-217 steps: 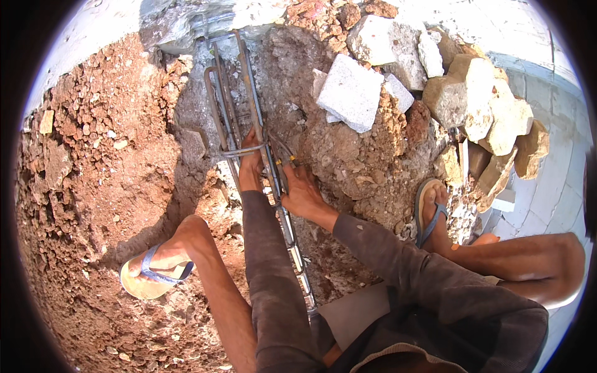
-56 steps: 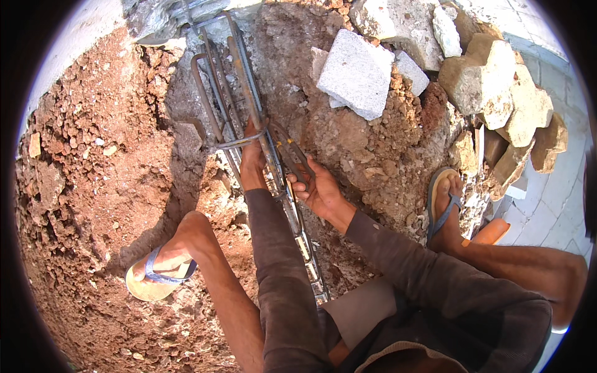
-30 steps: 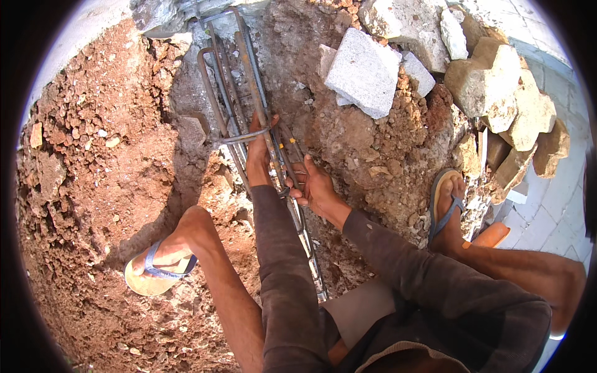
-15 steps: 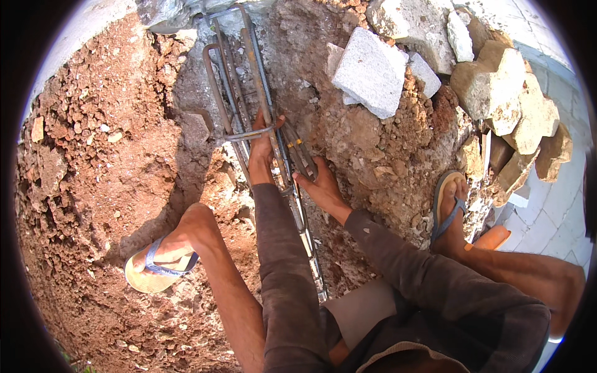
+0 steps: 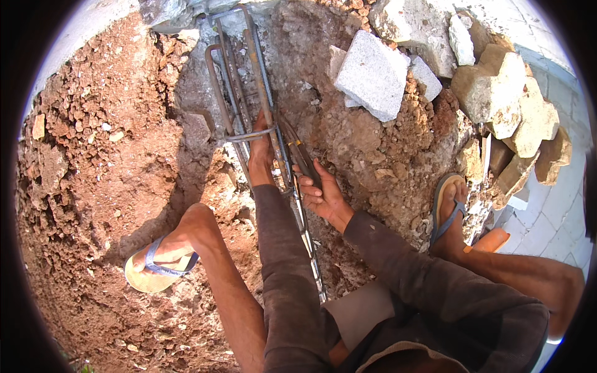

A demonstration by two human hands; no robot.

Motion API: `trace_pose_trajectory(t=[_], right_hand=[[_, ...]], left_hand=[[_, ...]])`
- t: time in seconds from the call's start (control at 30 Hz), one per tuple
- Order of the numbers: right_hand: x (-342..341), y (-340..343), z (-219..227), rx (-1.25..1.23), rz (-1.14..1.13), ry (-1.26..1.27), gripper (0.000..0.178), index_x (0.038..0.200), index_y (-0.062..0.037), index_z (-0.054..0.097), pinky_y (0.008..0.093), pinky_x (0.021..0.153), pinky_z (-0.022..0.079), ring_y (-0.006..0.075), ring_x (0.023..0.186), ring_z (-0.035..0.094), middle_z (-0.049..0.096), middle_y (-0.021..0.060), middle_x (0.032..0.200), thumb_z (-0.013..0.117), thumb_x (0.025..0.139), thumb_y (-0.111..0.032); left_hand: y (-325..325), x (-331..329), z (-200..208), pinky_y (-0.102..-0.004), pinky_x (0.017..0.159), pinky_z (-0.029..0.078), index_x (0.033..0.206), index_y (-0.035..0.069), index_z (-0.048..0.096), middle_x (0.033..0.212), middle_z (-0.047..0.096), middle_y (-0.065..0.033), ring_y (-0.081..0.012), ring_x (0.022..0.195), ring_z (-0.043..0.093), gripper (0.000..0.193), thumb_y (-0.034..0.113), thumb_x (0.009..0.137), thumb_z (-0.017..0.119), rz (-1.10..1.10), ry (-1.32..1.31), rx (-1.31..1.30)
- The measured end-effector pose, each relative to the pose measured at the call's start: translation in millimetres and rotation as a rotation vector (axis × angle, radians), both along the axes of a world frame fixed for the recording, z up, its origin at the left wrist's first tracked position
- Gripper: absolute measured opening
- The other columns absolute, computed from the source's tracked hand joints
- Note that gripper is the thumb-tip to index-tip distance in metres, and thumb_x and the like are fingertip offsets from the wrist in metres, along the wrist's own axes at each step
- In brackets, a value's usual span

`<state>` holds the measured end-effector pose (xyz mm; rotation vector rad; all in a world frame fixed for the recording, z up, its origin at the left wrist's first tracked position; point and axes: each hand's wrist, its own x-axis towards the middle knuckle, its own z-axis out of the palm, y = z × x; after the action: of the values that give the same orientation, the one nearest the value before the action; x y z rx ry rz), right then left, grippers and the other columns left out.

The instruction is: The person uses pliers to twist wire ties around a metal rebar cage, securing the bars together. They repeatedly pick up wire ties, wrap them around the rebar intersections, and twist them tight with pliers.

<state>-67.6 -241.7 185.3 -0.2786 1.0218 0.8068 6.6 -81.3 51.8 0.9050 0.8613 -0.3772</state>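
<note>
Loosely curled round dark, yellow-banded pincers (image 5: 303,159), the right grip (image 5: 324,198); left grip (image 5: 261,155) half-hidden, hold unclear.

Right hand (image 5: 326,198), centre of frame, had turned over: back uppermost at first, then curled fingers and palm side showed. Handles of the two-handled tool (image 5: 303,156), spread half a second before, had come together in its grip. Pale block (image 5: 372,76), upper right of centre, sat higher and farther right in frame; more of the orange object (image 5: 491,240), lower right, had come into sight.
</note>
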Motion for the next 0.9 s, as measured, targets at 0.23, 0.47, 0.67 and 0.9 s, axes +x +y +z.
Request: trace_pose_trajectory(t=[0.23,0.47,0.67,0.9], right_hand=[[6,0,7,-0.63,0.722,-0.393,0.047,0.12,-0.0034,0.056,0.0308,0.059,0.05,0.0144,0.069,0.061,0.063,0.0059,0.086,0.077,0.093,-0.035],[14,3,15,-0.719,0.762,-0.389,0.053,0.125,0.0016,0.056,0.0362,0.065,0.051,0.0181,0.073,0.06,0.062,0.0083,0.092,0.06,0.103,-0.047],[0,-7,8,0.048,0.043,0.053,0.056,0.117,-0.0028,0.057,0.0274,0.051,0.045,0.0103,0.055,0.052,0.051,-0.0009,0.07,0.043,0.108,-0.057],[-20,-16,55,-0.437,0.634,-0.316,0.047,0.117,-0.0065,0.052,0.0292,0.054,0.048,0.0132,0.057,0.058,0.062,0.0047,0.075,0.04,0.11,-0.052]], left_hand=[[2,0,17,-0.0391,0.103,0.047,0.151,0.011,0.048,0.136,0.062,-0.0083,-0.0238,0.121,0.058,0.052,0.032,0.104,0.057,-0.057,0.055,-0.021],[4,4,18,-0.0408,0.102,0.049,0.152,0.009,0.048,0.138,0.063,-0.0099,-0.0239,0.121,0.06,0.064,0.049,0.102,0.056,-0.034,0.076,0.01],[3,5,8,-0.0373,0.085,0.059,0.146,0.007,0.053,0.13,0.069,-0.0107,-0.0222,0.105,0.068,0.061,0.048,0.101,0.059,-0.062,-0.062,0.003],[3,0,13,-0.041,0.113,0.041,0.158,0.011,0.039,0.149,0.056,-0.011,-0.0265,0.121,0.063,0.068,0.052,0.105,0.049,-0.106,0.0,-0.055]])
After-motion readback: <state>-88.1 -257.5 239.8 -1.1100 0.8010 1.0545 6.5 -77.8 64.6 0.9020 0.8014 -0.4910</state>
